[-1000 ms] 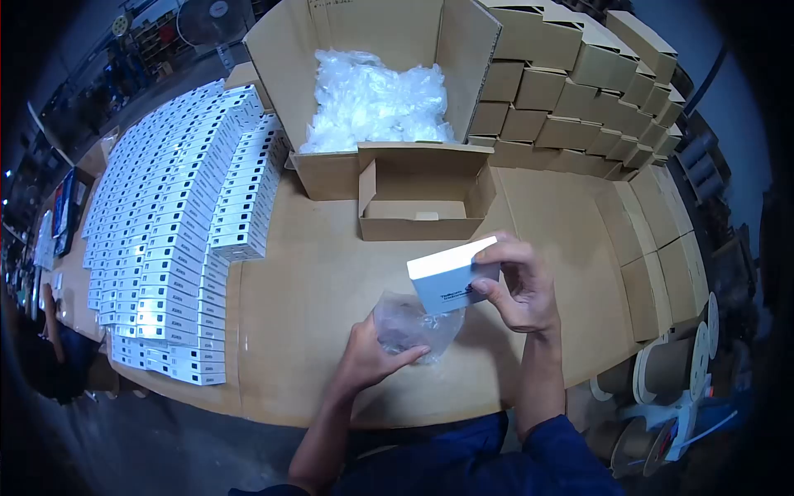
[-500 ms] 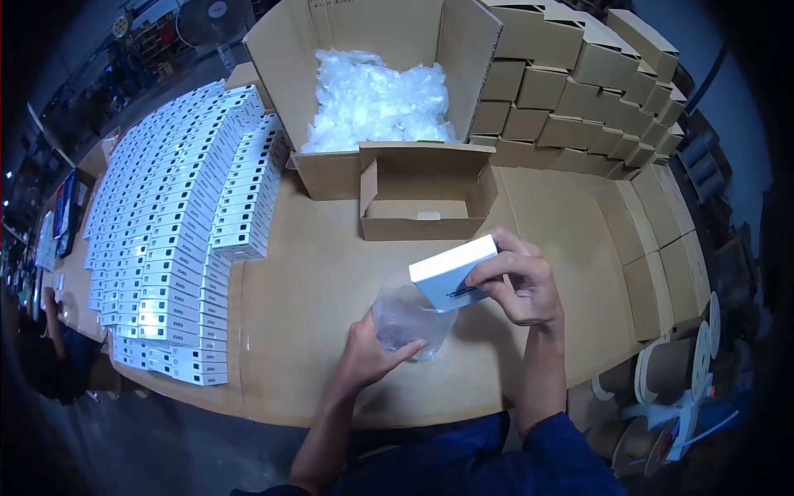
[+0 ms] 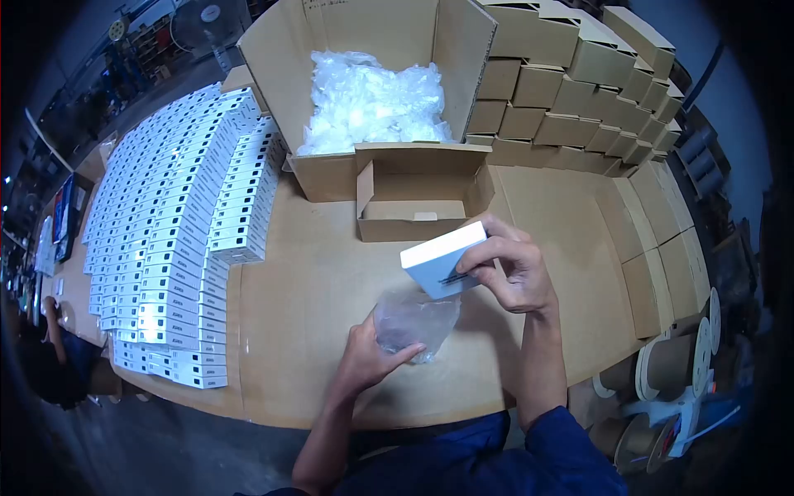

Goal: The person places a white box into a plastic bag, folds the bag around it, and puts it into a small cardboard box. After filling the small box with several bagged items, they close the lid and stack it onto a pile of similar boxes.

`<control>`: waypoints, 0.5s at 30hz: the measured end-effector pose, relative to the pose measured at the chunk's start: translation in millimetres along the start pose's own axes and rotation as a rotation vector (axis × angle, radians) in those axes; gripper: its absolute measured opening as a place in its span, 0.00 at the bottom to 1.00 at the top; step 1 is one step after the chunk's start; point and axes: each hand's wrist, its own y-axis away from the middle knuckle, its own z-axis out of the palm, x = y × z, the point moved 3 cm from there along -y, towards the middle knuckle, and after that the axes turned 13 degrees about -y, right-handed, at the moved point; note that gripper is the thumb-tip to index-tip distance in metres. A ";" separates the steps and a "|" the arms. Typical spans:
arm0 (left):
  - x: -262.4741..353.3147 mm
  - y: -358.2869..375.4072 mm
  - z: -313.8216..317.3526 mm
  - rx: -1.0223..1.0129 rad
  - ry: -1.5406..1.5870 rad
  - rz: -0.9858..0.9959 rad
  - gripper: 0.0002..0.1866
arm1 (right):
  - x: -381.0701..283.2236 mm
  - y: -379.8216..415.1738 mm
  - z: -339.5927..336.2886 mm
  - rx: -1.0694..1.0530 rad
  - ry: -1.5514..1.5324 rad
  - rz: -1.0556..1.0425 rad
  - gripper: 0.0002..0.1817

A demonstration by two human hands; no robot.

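Note:
My left hand (image 3: 379, 354) grips a clear plastic bag (image 3: 413, 324) over the table, its thumb pressed across the front. Above the bag's upper edge, my right hand (image 3: 514, 263) pinches a small white box (image 3: 445, 259) by its right end. The box is tilted, with dark print on the side facing me, and its lower corner is close over the bag's mouth. Just beyond my hands stands an open brown carton (image 3: 418, 231), with a small white piece (image 3: 425, 217) at its inner front.
A large cardboard box (image 3: 327, 179) full of clear plastic bags (image 3: 376, 103) stands at the back. Stacked white boxes (image 3: 169, 240) fill the left side. Brown cartons (image 3: 571, 91) are piled at back right, with spools (image 3: 670, 368) below right. Another person's arm (image 3: 55, 331) shows far left.
The white box in my right hand has risen slightly and shifted left, its lower corner lifting off the bag's mouth. My left hand stays nearly in place with the bag.

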 end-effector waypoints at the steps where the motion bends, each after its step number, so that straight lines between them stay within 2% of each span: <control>1: 0.9 -0.8 -0.2 0.000 0.009 0.003 0.35 | 0.4 0.9 0.3 -0.013 -0.008 0.015 0.17; 10: -1.6 -1.5 2.5 0.012 0.036 -0.030 0.36 | 3.5 0.3 0.7 -0.112 -0.034 0.107 0.15; 15: -2.6 -3.2 2.3 0.054 0.021 -0.059 0.38 | 4.9 -1.4 0.5 -0.097 -0.061 0.066 0.13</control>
